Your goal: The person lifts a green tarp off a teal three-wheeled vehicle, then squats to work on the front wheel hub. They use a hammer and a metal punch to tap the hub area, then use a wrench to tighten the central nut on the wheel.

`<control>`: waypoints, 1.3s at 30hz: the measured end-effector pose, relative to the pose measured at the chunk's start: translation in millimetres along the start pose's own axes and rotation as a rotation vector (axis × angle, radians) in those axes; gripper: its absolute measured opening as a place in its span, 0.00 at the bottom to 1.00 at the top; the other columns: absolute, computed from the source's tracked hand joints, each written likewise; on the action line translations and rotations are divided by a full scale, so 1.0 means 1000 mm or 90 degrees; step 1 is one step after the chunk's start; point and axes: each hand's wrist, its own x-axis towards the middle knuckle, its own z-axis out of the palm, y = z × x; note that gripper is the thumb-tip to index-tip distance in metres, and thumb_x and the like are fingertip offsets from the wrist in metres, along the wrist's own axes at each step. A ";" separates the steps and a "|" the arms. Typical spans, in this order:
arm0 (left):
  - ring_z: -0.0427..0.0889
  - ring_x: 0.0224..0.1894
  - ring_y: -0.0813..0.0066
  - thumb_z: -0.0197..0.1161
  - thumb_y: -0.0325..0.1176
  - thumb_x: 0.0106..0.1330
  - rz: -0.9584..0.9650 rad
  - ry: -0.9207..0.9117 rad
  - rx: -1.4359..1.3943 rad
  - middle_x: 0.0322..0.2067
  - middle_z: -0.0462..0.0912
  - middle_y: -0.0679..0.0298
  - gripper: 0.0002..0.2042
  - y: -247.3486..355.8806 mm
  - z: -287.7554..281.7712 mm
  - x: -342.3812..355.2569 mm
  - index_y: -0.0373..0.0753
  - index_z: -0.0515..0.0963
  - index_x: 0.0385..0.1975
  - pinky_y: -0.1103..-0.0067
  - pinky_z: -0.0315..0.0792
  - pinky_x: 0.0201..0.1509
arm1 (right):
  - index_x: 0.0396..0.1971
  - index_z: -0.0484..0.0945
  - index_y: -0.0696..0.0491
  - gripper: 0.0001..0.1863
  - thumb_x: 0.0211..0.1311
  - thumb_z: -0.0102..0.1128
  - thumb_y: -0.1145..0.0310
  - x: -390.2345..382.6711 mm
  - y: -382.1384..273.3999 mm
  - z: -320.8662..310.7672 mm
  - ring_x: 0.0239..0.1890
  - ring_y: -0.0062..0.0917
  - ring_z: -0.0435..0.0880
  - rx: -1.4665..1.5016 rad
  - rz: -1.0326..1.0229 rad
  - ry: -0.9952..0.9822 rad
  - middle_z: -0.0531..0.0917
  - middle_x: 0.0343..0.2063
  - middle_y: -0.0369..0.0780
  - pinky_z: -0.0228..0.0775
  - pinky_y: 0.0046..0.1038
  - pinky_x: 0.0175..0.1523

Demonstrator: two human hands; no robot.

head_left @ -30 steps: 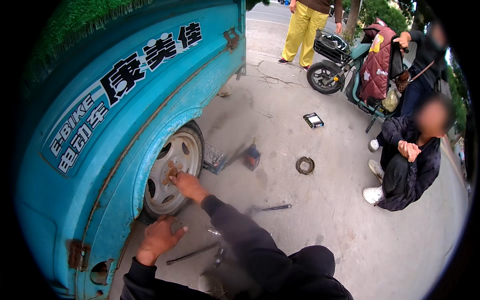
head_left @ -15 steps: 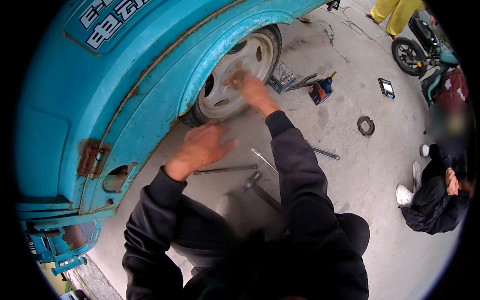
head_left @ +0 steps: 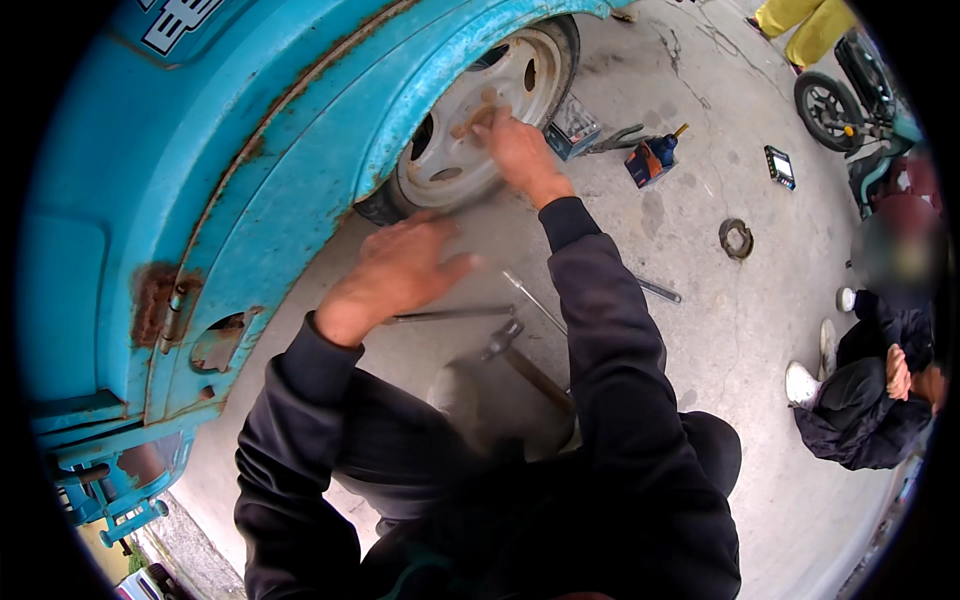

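One steel wheel [head_left: 465, 155] sits inside the teal wheel arch [head_left: 383, 128]. The right hand [head_left: 525, 158] bends its fingers at the hub [head_left: 473, 121]; whether they grip something, I cannot tell. The left hand [head_left: 390, 268], blurred, has its thumb wide. Beyond are two boxes [head_left: 644, 169], contents unclear.

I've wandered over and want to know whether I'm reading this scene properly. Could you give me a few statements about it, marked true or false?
1. The right hand is at the rusty middle of the wheel. True.
2. The left hand grips the hammer. False: the hammer lies on the ground, apart from the left hand.
3. The teal bodywork has rust patches. True.
4. The dark ring sits on the wheel. False: it lies on the ground.
5. The squatting person wears white shoes. True.
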 end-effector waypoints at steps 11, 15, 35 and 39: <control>0.76 0.57 0.51 0.60 0.53 0.67 0.024 -0.021 -0.001 0.53 0.77 0.52 0.25 0.004 0.008 0.012 0.37 0.77 0.52 0.62 0.70 0.59 | 0.38 0.72 0.67 0.27 0.74 0.46 0.52 -0.002 -0.014 0.013 0.33 0.57 0.81 0.177 0.141 0.066 0.81 0.24 0.58 0.73 0.51 0.39; 0.77 0.56 0.50 0.60 0.54 0.67 0.005 -0.058 0.021 0.52 0.78 0.51 0.26 0.008 0.004 0.019 0.37 0.77 0.52 0.62 0.71 0.58 | 0.35 0.77 0.65 0.33 0.75 0.40 0.46 0.005 -0.006 0.025 0.29 0.45 0.84 0.280 0.255 -0.019 0.82 0.22 0.52 0.76 0.45 0.37; 0.72 0.62 0.48 0.62 0.60 0.64 -0.104 0.330 0.046 0.58 0.73 0.40 0.39 -0.120 0.047 0.015 0.27 0.70 0.60 0.66 0.64 0.66 | 0.38 0.75 0.54 0.27 0.73 0.44 0.42 0.009 -0.015 -0.022 0.25 0.28 0.77 0.834 0.535 -0.281 0.78 0.25 0.35 0.73 0.34 0.34; 0.71 0.62 0.48 0.68 0.57 0.61 -0.045 0.447 -0.087 0.60 0.73 0.45 0.39 -0.112 0.050 0.032 0.29 0.69 0.61 0.68 0.62 0.68 | 0.37 0.76 0.54 0.23 0.71 0.50 0.46 0.009 0.015 0.015 0.30 0.35 0.85 0.200 0.149 -0.052 0.83 0.27 0.44 0.76 0.37 0.32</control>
